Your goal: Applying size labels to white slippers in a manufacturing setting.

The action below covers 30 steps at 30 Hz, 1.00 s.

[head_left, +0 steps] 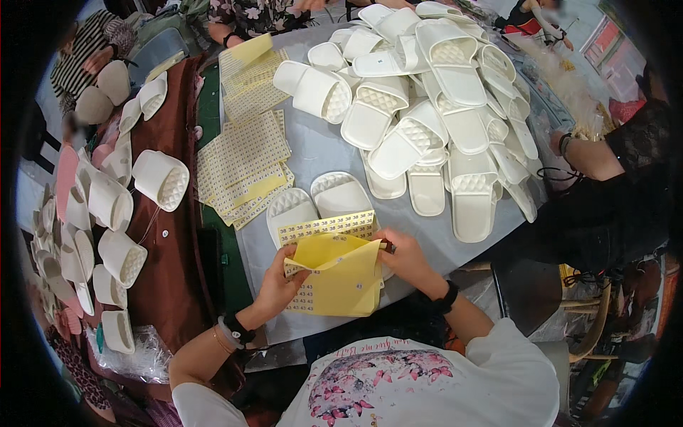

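Observation:
Over the near edge of the table I hold a small stack of yellow sticker sheets (334, 288). My left hand (281, 279) pinches their left edge, while my right hand (407, 257) grips the upper right corner. The sheets are fanned apart at the top, with a bent yellow one in the middle. Rows of small printed labels cover the front sheet's left part; its right part is mostly bare backing. Just beyond the sheets lie two white slippers (340, 193) side by side, their near ends hidden behind the stack.
White slippers (427, 128) are heaped across the far right of the table (306, 153). More sticker sheets (245, 153) lie at its left. A brown-covered surface (167, 242) further left bears more slippers (162, 178). Other people sit around, one arm (590, 153) close at the right.

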### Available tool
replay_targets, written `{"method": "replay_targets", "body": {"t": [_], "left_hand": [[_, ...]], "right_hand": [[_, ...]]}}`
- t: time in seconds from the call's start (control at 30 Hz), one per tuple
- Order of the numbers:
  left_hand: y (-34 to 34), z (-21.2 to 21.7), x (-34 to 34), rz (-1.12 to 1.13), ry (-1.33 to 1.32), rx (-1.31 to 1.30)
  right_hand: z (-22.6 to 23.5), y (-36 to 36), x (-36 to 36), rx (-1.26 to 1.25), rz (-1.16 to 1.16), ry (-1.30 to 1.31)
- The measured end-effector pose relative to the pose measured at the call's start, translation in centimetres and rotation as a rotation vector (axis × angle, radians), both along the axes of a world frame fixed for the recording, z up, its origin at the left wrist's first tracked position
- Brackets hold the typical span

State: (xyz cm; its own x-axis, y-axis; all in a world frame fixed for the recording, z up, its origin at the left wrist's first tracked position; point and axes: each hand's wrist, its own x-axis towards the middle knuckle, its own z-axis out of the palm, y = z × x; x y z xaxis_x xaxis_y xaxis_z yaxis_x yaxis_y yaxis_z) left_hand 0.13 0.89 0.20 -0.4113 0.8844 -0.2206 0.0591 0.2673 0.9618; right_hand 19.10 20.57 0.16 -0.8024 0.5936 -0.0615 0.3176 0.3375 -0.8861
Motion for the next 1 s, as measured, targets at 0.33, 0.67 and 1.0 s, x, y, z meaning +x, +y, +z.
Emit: {"method": "replay_targets", "body": {"t": [0.33,0.67,1.0], "left_hand": [[0.4,0.9,-0.1,-0.022,-0.127,0.051],[0.3,1.3,-0.3,0.055,-0.298,0.004],[-0.1,0.5,0.1,0.096,-0.275,0.018]], "right_hand": [[-0.1,0.5,0.9,0.154,-0.233,0.121],[4.8,6.6,5.7,0.312,-0.719,0.39],[4.4,-0.8,1.6,-0.049,-0.323,0.113]]}}
